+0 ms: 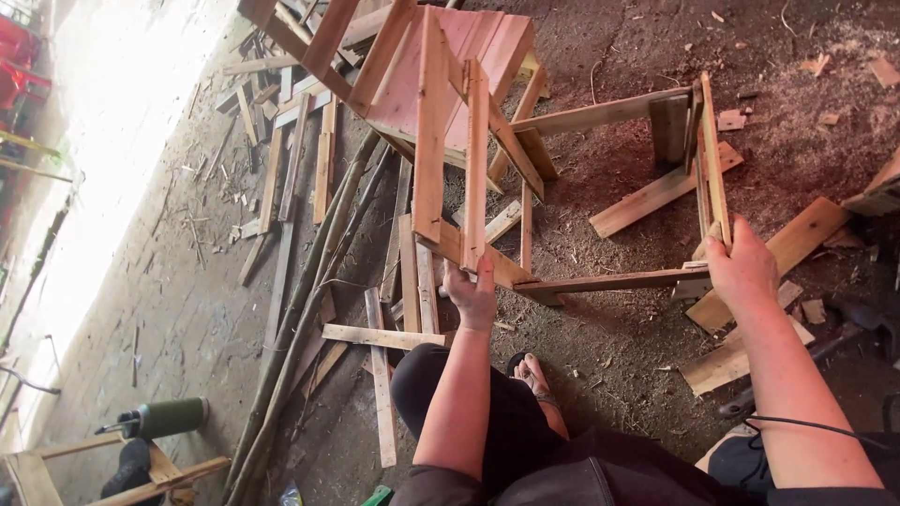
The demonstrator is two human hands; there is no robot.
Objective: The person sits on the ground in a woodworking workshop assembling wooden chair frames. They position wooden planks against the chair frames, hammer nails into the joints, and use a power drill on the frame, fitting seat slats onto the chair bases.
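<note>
Wooden frame (525, 187) is held tipped over on the dirt floor (619, 356). Left hand (473, 295) is closed around a lower upright slat (475, 169); right hand (742, 267) is clamped on the end rail (712, 159), frame extending away above both grips.

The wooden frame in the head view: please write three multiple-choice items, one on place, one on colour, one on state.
1. Where does the green bottle lie?
A. lower left floor
B. on the frame
C. by the right hand

2. What colour is the flat panel at the top?
A. blue
B. reddish
C. white

3. What does the right hand do?
A. hangs free
B. grips a frame slat
C. holds a hammer

A: it lies lower left, far from the wooden frame.
B: its boards look reddish.
B: the fingers close on the slat.
</note>
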